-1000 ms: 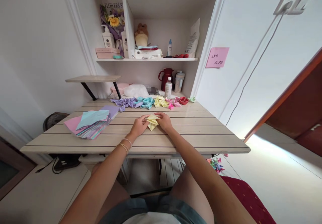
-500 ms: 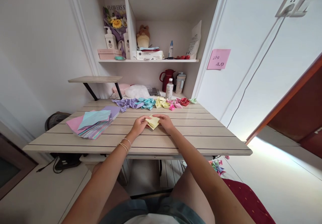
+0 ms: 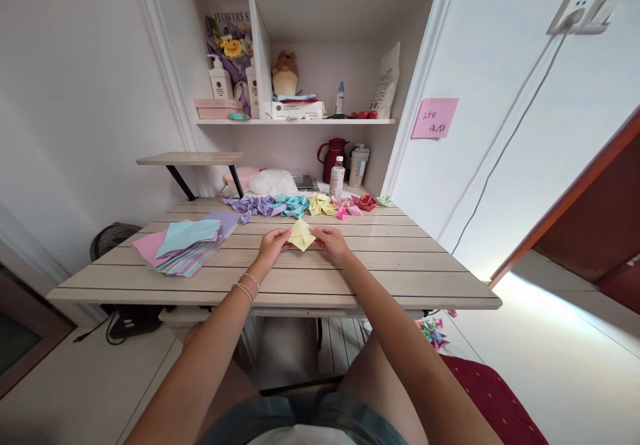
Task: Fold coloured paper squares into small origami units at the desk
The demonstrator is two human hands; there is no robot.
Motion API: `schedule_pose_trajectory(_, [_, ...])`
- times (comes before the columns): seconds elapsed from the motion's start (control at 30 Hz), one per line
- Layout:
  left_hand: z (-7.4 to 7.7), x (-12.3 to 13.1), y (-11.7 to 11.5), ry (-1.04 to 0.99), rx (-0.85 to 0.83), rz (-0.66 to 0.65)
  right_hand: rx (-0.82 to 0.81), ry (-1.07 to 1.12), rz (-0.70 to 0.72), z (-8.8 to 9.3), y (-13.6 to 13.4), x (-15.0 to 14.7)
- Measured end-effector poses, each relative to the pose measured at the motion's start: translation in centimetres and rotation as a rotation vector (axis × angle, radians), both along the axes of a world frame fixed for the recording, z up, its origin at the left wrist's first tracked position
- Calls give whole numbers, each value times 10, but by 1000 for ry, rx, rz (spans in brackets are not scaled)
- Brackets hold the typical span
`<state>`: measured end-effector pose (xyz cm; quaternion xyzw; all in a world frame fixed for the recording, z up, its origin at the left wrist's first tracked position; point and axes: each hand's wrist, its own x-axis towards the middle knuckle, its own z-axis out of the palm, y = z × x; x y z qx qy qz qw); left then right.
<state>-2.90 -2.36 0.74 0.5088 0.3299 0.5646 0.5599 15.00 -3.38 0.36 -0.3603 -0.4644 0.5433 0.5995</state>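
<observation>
A folded yellow origami paper [image 3: 301, 235], now diamond-shaped with crease lines on its face, is held between my two hands over the middle of the table. My left hand [image 3: 273, 245] pinches its left corner, and my right hand [image 3: 330, 242] pinches the right corner. Behind it lies a row of folded paper pieces: purple ones [image 3: 255, 206], blue ones [image 3: 290, 205], yellow ones [image 3: 323, 204], pink ones [image 3: 349, 207] and a red one [image 3: 367, 202].
A fanned stack of coloured paper sheets [image 3: 187, 242] lies on the table [image 3: 400, 278] at left. At the back stand a plastic bottle [image 3: 337, 177], a dark red jug [image 3: 332, 158] and a tumbler [image 3: 358, 165]. A small raised shelf [image 3: 189, 158] overhangs the back left.
The yellow paper has been opened from a narrower, tilted shape into a flat diamond facing me. Both hands have shifted slightly and grip its side corners.
</observation>
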Motion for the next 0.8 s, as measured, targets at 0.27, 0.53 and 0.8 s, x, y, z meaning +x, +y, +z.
schedule_pose_trajectory(0.27, [-8, -2, 8, 79, 65, 96, 128, -150, 7, -2, -1, -2])
schedule_pose_trajectory(0.53, [-7, -1, 5, 205, 130, -11, 288, -693, -70, -2, -4, -1])
schedule_pose_trajectory(0.8, [-6, -3, 4, 318, 117, 13, 269, -698, -3, -4, -1, 0])
